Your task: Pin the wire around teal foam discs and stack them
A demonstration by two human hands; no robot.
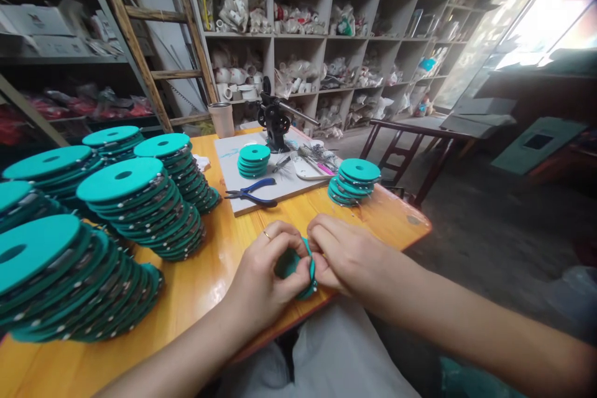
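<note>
Between my two hands, above the front edge of the wooden table (219,286), is a teal foam spool (288,263) tilted on edge. My left hand (270,267) is closed on its left side, thumb and fingers pinching the rim. On the opposite side, my right hand (342,252) also pinches the rim, fingertips close to the left ones. Small pale beads or pin heads show at the spool's lower edge; what lies between the fingertips is hidden. Just beyond my hands, blue-handled pliers (254,193) lie on a grey board (228,165).
Tall stacks of teal spools (140,208) fill the table's left side. Shorter stacks (254,161) stand on the board and at the right (355,180). A black hand-cranked device (275,121), a white tray (303,169) with tools and a cup (221,119) stand at the back.
</note>
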